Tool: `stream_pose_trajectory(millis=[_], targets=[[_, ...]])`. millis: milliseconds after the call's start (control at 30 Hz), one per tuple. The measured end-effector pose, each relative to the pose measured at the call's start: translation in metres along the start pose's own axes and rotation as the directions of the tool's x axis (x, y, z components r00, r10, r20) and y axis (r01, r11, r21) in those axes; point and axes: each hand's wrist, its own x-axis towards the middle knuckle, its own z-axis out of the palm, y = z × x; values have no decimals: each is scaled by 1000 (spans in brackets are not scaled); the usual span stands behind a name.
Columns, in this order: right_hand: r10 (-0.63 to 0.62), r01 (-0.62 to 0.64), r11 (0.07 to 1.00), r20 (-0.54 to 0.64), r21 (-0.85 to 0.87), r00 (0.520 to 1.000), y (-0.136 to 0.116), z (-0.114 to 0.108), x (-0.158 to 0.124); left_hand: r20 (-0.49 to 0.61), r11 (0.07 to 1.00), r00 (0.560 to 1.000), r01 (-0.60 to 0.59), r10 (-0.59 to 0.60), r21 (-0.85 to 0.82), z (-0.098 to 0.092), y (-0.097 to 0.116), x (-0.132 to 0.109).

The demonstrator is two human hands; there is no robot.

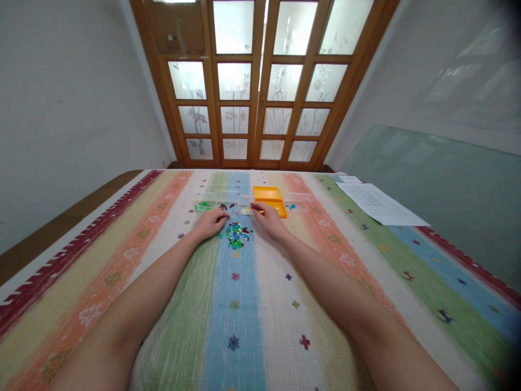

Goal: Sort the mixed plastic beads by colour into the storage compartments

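A small heap of tiny coloured pieces (236, 235), green, blue, yellow and dark, lies on a striped cloth between my hands. My left hand (211, 221) rests knuckles-up just left of the heap, fingers curled toward it. My right hand (268, 217) reaches past the heap's right side, fingertips pinched on a small yellow piece (259, 211) at the clear compartment box (228, 202). That box holds green pieces (202, 206) at its left end and dark ones beside them.
An orange tray (269, 199) stands behind my right hand, with blue pieces (291, 206) in a clear tray to its right. A printed paper sheet (376, 203) lies at the far right. A glass pane leans at the right wall; wooden glazed doors stand behind.
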Motion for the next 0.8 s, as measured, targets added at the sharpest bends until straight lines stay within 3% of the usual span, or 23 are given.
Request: stream_pose_trajectory(millis=[300, 367, 433, 500, 600, 700, 800], targets=[[-9, 9, 1000, 11, -14, 1000, -12, -3, -1, 11, 1000, 1000, 13, -13, -2, -2, 2, 0], [-20, 21, 1000, 58, -22, 998, -18, -6, -1, 14, 1000, 1000, 9, -9, -2, -2, 2, 1], [-46, 51, 998, 188, -22, 981, -25, -9, -2, 17, 1000, 1000, 5, -5, -1, -2, 2, 1], [-98, 111, 994, 364, -14, 926, -34, -10, -4, 17, 1000, 1000, 5, -5, 4, -2, 1, 1], [-191, 231, 973, 562, -1, 805, -47, -11, -8, 14, 1000, 1000, 10, -10, 8, -2, 0, 1], [-250, 328, 945, 640, -3, 726, -55, -10, -11, 18, 1000, 1000, 8, -8, 4, -2, -1, 1], [-257, 375, 926, 673, -33, 693, -57, -9, -13, 20, 1000, 1000, 10, -10, -4, -1, -1, 2]])
